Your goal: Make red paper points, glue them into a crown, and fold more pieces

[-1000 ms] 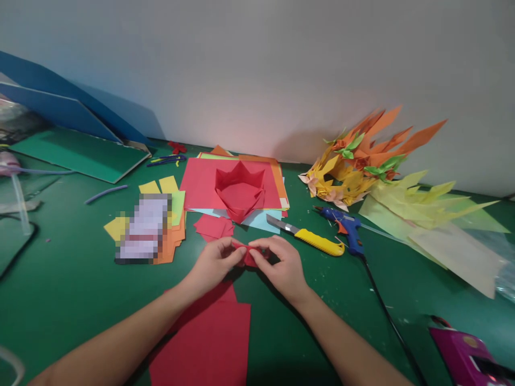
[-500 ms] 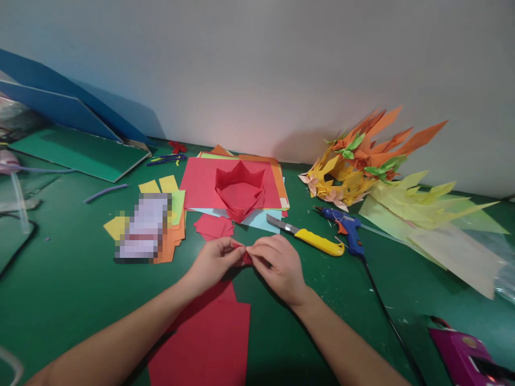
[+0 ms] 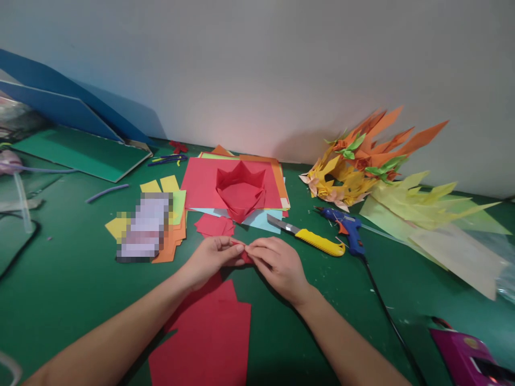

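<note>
Left hand (image 3: 211,257): fingers curled, thumb and fingertips pinched on the left end of a small red piece (image 3: 242,252) of folded paper. Right hand (image 3: 277,262): also closed, pinching the right end of the same piece. The fingertips of both hands meet over it, so only a narrow creased sliver shows. The piece is held just above the green table (image 3: 80,289), at centre, in front of the person.

Under the forearms: flat red sheets (image 3: 209,332), matte, straight-edged, overlapping at angles.

Just beyond the hands: a loose pile of small red squares (image 3: 213,225). Behind it, a stack (image 3: 193,179) of coloured sheets, red on top, orange and pale blue edges showing. On the stack sits a red paper crown (image 3: 240,192), open-topped, with pointed walls.

Right of the hands: a knife (image 3: 309,240) with a yellow handle and bare metal blade, then a blue glue gun (image 3: 346,228) with a black cord (image 3: 386,313) trailing toward the near edge.

Far right, against the wall: folded flowers (image 3: 354,166) in orange, yellow and green, with long pale yellow spikes (image 3: 422,206) fanned beside them.

Left: yellow and orange squares (image 3: 169,185), partly under a blurred patch. Blue boards (image 3: 60,107) lean on the wall.
</note>
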Demonstrator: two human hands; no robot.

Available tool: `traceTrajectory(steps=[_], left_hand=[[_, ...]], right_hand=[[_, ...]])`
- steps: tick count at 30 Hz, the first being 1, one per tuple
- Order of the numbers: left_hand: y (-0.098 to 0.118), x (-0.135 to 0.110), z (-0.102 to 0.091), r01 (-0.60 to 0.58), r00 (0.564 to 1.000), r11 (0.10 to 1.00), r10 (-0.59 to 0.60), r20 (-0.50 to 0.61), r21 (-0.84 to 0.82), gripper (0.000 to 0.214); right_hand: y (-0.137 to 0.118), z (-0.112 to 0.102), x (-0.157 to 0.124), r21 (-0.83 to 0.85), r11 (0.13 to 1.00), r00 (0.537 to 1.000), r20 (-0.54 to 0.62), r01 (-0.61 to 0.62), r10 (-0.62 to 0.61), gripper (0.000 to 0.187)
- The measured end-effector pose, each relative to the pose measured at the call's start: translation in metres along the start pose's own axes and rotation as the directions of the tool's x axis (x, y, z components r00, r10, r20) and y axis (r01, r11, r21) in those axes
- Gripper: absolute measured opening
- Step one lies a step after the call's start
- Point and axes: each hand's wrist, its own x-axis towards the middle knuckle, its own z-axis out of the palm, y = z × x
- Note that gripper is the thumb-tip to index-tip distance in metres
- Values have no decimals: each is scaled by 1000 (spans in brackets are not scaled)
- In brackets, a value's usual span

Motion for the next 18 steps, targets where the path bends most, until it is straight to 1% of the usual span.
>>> traceTrajectory(steps=[3, 9, 12, 14, 15, 18], left_hand=[[0, 0, 1, -3, 1000, 1000, 3, -9, 1, 35], [1, -1, 4, -4, 998, 1000, 5, -57, 15, 37], [1, 0, 4, -14, 998, 1000, 15, -66, 18, 34], [0, 1, 4, -24, 997, 999, 27, -74, 33, 30], [-1, 1, 3, -29, 996, 998, 33, -78, 50, 28], [-2, 1, 4, -42, 995, 994, 52, -89, 104, 23]], right_hand=[[1, 0, 0, -3, 1000, 1000, 10, 4, -4, 18], [1, -1, 0, -12, 1000, 999, 26, 18, -18, 21], [-2, -2, 2, 38, 999, 1000, 23, -6, 5, 20], [-3, -2, 3, 129, 989, 997, 5, -72, 72, 18], [-4, -2, 3, 184, 975, 992, -3, -124, 127, 17], [-3, -1, 3, 306, 904, 949, -6, -298, 315, 16]])
